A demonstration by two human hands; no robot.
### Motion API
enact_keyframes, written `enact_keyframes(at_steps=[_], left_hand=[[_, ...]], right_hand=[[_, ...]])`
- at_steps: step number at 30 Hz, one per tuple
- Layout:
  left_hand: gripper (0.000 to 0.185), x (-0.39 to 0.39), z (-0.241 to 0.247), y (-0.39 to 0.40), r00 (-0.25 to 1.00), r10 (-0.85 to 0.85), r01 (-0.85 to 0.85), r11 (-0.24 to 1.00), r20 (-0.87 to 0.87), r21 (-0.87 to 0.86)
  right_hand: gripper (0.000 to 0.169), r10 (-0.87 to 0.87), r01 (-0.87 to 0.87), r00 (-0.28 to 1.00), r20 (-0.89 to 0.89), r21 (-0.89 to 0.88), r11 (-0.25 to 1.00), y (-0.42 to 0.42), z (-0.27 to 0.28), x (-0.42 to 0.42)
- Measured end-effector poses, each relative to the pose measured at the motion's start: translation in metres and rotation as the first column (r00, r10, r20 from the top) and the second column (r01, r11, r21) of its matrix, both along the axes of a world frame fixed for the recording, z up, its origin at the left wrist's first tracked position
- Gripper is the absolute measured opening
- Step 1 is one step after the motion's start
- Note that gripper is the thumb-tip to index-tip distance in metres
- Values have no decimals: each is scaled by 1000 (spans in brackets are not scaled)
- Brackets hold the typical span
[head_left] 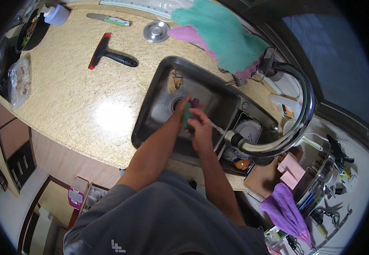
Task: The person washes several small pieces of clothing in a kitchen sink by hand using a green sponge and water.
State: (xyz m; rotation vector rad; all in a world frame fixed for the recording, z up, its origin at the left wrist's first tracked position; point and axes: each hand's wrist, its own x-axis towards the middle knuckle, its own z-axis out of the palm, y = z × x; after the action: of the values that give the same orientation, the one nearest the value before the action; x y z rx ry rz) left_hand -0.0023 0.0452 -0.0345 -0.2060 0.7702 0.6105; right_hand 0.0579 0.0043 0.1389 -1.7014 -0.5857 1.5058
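Note:
Over the steel sink basin (222, 95), my left hand (182, 110) holds a small green and purple cloth (187, 116). My right hand (200, 124) is against the same cloth from the right, fingers bent; whether it grips is hard to tell. A thin stream of water runs from the chrome faucet (302, 121) to my right hand. A tan scrap of material (173, 82) lies in the basin's upper left, above the drain, which my left hand partly covers.
On the counter (60, 86) lie a black squeegee with a red edge (105, 54), a green-handled knife (111, 20) and a steel drain lid (156, 31). Bowls (248, 130) fill the smaller basin. A green cloth (222, 35) hangs behind; a purple towel (283, 210) hangs right.

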Motion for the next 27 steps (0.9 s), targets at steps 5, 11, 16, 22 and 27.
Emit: enact_keyframes(at_steps=[5, 11, 16, 22, 27], left_hand=[[35, 7, 0, 11, 987, 96, -85, 993, 129, -84], [22, 29, 1, -8, 914, 374, -389, 917, 155, 83], [23, 14, 7, 4, 975, 168, -58, 828, -148, 558], [25, 7, 39, 9, 965, 62, -62, 998, -256, 9], [36, 12, 14, -2, 891, 79, 55, 959, -446, 280]], right_hand=[[20, 253, -440, 692, 676, 118, 890, 0, -1, -31], [28, 346, -473, 324, 880, -166, 865, 55, -103, 14], [29, 300, -611, 370, 879, -14, 792, 62, -76, 7], [32, 299, -536, 396, 868, -46, 843, 45, -102, 4], [37, 285, -505, 525, 802, 23, 863, 72, -86, 18]])
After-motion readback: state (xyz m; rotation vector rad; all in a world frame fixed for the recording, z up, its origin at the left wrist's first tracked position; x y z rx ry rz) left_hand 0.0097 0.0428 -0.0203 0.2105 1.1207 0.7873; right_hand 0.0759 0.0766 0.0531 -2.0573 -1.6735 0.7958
